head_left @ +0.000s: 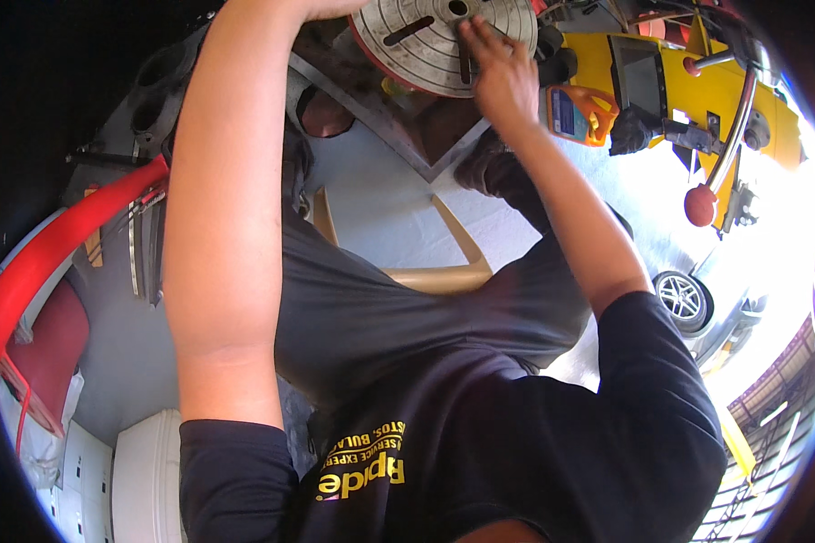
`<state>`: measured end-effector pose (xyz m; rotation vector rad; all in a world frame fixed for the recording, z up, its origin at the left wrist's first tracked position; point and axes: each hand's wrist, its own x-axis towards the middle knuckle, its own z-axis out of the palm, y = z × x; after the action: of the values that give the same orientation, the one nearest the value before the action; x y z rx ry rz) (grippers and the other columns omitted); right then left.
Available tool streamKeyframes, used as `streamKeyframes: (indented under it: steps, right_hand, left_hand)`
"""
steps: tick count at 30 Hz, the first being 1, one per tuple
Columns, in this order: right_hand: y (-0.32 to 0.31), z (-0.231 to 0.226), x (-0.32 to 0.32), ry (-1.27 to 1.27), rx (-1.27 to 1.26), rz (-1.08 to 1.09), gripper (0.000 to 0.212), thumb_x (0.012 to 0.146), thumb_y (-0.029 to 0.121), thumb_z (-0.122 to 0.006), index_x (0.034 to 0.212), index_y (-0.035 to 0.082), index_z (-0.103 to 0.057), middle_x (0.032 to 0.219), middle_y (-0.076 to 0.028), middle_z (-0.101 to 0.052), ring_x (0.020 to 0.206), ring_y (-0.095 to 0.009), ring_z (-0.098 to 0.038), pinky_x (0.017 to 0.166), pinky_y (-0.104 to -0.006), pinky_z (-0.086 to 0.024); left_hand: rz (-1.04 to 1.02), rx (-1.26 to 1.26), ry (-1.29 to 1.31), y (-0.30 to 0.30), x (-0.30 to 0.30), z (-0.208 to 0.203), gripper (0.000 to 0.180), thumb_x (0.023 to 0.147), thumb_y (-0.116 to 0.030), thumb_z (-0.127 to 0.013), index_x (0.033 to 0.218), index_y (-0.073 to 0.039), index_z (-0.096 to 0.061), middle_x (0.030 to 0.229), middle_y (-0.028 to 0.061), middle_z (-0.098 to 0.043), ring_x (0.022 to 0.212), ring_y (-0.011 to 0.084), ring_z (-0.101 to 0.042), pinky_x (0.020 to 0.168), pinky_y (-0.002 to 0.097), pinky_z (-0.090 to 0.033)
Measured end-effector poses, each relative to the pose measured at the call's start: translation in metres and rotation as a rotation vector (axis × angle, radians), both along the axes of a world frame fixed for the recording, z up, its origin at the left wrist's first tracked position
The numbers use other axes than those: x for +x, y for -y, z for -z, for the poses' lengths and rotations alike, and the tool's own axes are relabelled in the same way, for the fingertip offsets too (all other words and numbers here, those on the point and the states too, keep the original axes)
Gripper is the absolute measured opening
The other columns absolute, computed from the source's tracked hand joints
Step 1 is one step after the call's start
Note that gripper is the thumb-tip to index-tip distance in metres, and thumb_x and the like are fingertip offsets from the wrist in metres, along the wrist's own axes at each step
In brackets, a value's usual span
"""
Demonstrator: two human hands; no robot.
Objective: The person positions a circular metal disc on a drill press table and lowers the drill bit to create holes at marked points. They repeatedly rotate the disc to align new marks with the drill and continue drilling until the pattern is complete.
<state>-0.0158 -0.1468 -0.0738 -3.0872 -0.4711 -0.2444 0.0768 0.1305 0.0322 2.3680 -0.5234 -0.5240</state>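
Round grey slotted steel faceplate [435, 41]: heavy, rigid, slick; best gripped by rim; right hand [503, 77] flat, open on it; left hand [321, 7] cut off, state unclear.

Strong daylight floods in from the right, blowing out the floor [661, 190] there; the left side sinks into shadow, and edges bend and darken.

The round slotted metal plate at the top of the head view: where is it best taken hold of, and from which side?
Probably by its rim, one hand on each side. The round slotted plate lies face up, wide and flat, with the right hand already on its right part and the left arm reaching its left edge. The slots look too narrow for a firm grip.
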Motion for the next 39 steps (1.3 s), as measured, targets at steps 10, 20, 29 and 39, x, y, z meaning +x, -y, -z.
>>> streamKeyframes:
  steps: [10,20,29,39]
  right_hand:
    - [-0.025,0.001,-0.040,-0.036,0.090,-0.101,0.072,0.083,0.003,-0.059,0.150,0.030,-0.061,0.159,0.005,-0.053,0.122,-0.033,-0.059,0.106,-0.0457,-0.050]
    - [-0.010,-0.002,-0.065,-0.081,0.054,0.098,0.075,0.078,0.000,-0.063,0.149,0.024,-0.061,0.160,0.004,-0.051,0.122,-0.034,-0.056,0.108,-0.0465,-0.048]
    - [-0.040,0.008,-0.027,0.029,0.152,-0.136,0.047,0.099,0.031,-0.064,0.145,0.020,-0.063,0.157,0.001,-0.056,0.123,-0.037,-0.054,0.104,-0.0484,-0.047]
    - [-0.040,0.004,0.029,0.107,0.392,-0.140,0.035,0.103,0.029,-0.063,0.133,0.014,-0.073,0.136,-0.001,-0.072,0.118,-0.027,-0.062,0.107,-0.0412,-0.045]
  left_hand:
    - [0.005,-0.020,-0.108,-0.002,-0.009,-0.013,0.040,0.094,-0.023,-0.065,0.127,-0.001,-0.071,0.116,0.0245,-0.075,0.109,0.0378,-0.072,0.096,0.0432,-0.054]
    - [0.036,0.008,-0.016,0.002,-0.010,0.005,0.041,0.095,-0.023,-0.066,0.129,-0.001,-0.071,0.114,0.0242,-0.075,0.108,0.0379,-0.072,0.096,0.0429,-0.054]
    - [0.001,-0.059,-0.096,-0.003,0.001,0.008,0.037,0.097,-0.023,-0.065,0.126,-0.001,-0.072,0.114,0.0247,-0.075,0.107,0.0393,-0.071,0.095,0.0439,-0.054]
    - [-0.094,0.004,-0.035,-0.018,0.001,0.000,0.035,0.096,-0.023,-0.063,0.120,0.000,-0.073,0.118,0.0258,-0.073,0.110,0.0396,-0.070,0.096,0.0444,-0.054]
